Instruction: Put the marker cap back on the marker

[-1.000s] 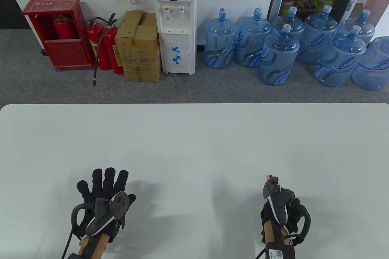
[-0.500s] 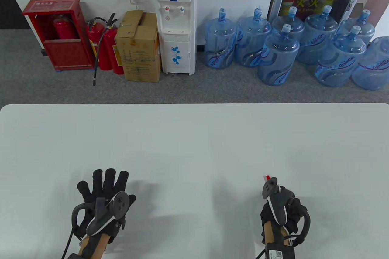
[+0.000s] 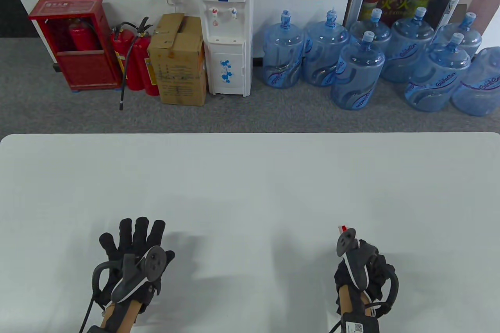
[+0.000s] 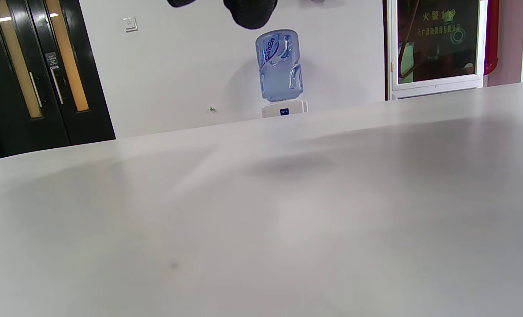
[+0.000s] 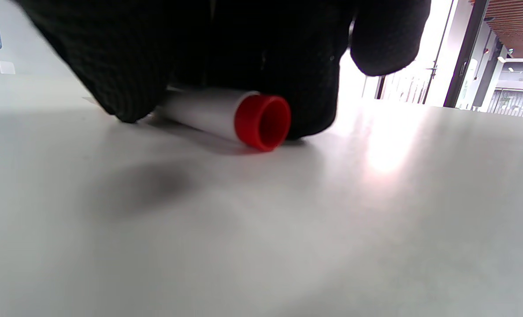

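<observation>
**Red end, white barrel: marker under my right hand**

Red plastic closes the end of the white marker (image 5: 226, 115) that faces my right wrist camera; I judge it is the tail plug, but I cannot tell surely. It lies flat on the table (image 3: 250, 177), and my right hand (image 3: 361, 266) curls over it, fingers (image 5: 111, 66) touching barrel and tabletop, probably to stop it from rolling. I see no separate cap. In the table view only a small red tip shows beyond the tracker. My left hand (image 3: 131, 247) holds nothing, its fingers spread over the table, well apart, probably waiting.
</observation>
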`<state>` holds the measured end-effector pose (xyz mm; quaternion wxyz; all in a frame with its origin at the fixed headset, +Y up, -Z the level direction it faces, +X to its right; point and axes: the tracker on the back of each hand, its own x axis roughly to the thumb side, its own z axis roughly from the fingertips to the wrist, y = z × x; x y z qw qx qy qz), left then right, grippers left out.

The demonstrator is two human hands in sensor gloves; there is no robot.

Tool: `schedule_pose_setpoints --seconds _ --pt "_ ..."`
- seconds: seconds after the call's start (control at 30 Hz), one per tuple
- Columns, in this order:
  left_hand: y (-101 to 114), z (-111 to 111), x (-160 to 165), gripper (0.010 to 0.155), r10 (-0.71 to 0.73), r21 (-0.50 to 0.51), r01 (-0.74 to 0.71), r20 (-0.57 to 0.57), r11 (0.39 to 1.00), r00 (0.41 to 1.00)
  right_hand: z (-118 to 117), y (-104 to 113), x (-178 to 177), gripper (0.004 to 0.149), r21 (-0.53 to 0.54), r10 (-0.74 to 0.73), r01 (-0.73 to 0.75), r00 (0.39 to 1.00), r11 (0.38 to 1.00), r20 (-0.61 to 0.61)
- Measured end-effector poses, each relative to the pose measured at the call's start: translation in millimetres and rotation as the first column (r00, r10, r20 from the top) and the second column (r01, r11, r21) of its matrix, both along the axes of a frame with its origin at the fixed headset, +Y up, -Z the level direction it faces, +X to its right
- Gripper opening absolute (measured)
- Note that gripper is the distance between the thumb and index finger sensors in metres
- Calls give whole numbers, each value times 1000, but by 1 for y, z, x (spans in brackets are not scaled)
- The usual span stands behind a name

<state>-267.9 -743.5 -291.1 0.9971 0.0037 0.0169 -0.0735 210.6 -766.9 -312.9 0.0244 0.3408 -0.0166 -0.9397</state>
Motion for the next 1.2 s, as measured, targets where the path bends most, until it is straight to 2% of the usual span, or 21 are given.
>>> schedule_pose_setpoints --seconds 0.53,0.77,1.03,1.2 --pt "0 0 0 80 4 1 -4 4 1000 1000 3 1 0 63 18 0 0 1000 1000 9" --pt "0 0 1 80 4 9 -5 7 1000 1000 8 13 -11 71 73 49 -47 999 996 -18" --pt "3 0 3 80 7 37 -8 19 999 1000 19 38 -41 70 199 58 -32 990 979 -127" --pt "6 3 6 80 5 61 -7 29 998 1000 26 51 -67 69 302 4 87 957 949 -289"
